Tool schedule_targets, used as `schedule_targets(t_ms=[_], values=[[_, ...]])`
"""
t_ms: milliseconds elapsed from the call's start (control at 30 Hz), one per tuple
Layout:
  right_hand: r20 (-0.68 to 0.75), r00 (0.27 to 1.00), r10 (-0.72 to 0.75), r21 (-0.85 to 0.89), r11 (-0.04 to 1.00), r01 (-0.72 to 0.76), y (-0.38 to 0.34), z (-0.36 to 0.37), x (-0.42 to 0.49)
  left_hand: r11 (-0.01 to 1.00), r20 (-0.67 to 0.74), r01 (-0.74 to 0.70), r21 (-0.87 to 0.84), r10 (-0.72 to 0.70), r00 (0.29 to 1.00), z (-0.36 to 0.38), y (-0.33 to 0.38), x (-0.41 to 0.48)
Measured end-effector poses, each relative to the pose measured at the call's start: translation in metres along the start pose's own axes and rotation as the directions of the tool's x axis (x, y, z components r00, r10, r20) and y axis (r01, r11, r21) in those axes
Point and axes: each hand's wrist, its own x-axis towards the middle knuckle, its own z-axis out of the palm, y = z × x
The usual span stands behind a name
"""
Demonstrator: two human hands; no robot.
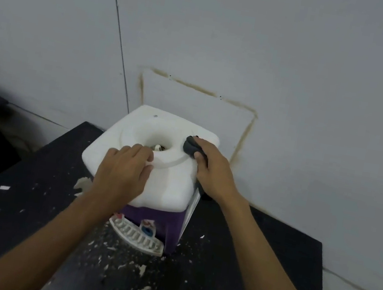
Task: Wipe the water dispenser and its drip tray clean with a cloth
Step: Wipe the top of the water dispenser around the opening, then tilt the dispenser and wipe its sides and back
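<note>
The water dispenser (pixel 168 186) stands near the back edge of the dark table (pixel 25 193), close against the wall (pixel 300 62). The left hand (pixel 122 173) lies flat on the left of its white top, fingers loosely spread and holding nothing, probably to steady the unit. The right hand (pixel 214 171) presses a bunched dark cloth (pixel 191 146) onto the top's back right corner, fingers curled round it, seemingly mid-wipe. The drip tray (pixel 137 237) juts out below the front, facing the table's near edge, not yet reached.
</note>
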Motion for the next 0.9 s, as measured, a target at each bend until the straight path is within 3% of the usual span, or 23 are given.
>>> schedule_targets(t_ms=[133,367,633,800,900], values=[[-0.003,0.982,-0.190,0.101,0.977,0.189,0.003,0.000,-0.033,0.998,0.069,0.044,0.053,-0.047,0.996,0.002,0.027,0.006],[-0.035,0.939,-0.341,0.127,0.931,0.343,-0.004,0.017,-0.084,0.975,0.120,0.028,-0.219,-0.002,0.993,0.004,0.056,0.040],[-0.044,0.974,-0.222,0.260,0.939,0.225,0.009,0.016,-0.118,0.978,0.110,-0.176,-0.112,0.188,0.976,0.026,0.052,0.043],[-0.066,0.997,-0.033,0.378,0.924,0.055,0.015,0.017,-0.139,0.973,0.090,-0.231,-0.012,0.231,0.969,0.032,0.060,0.040],[-0.075,0.986,0.151,0.435,0.895,-0.104,0.030,0.016,-0.156,0.974,0.052,-0.226,0.009,0.226,0.973,0.036,0.065,0.043]])
